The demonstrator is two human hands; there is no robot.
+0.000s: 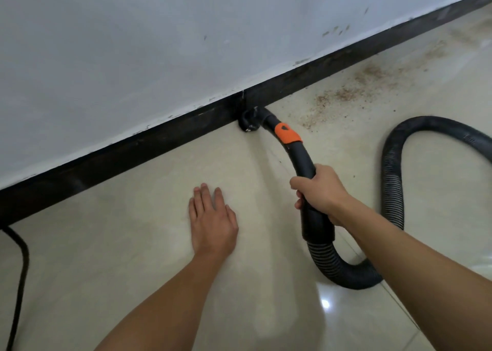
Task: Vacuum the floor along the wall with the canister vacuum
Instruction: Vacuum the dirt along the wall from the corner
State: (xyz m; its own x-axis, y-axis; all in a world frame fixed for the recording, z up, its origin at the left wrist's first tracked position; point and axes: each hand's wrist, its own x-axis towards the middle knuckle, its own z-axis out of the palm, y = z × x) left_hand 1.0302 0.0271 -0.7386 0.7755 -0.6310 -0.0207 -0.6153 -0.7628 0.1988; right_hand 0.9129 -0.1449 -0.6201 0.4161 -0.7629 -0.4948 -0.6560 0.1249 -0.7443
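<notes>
My right hand (318, 192) grips the black curved vacuum handle (302, 161), which carries an orange band (287, 133). The nozzle tip (250, 120) sits on the floor against the dark skirting board (149, 143) below the pale wall (159, 44). A ribbed black hose (392, 175) loops from the handle's lower end across the floor to the right and out of frame. My left hand (213, 217) lies flat with straight fingers on the cream tiled floor (133, 244), left of the handle. Brown dust and crumbs (354, 92) are scattered along the wall right of the nozzle. The canister is out of view.
A thin black cable (22, 265) runs down the far left edge from the skirting board. The glossy tiles reflect a light spot (325, 303) at the lower right.
</notes>
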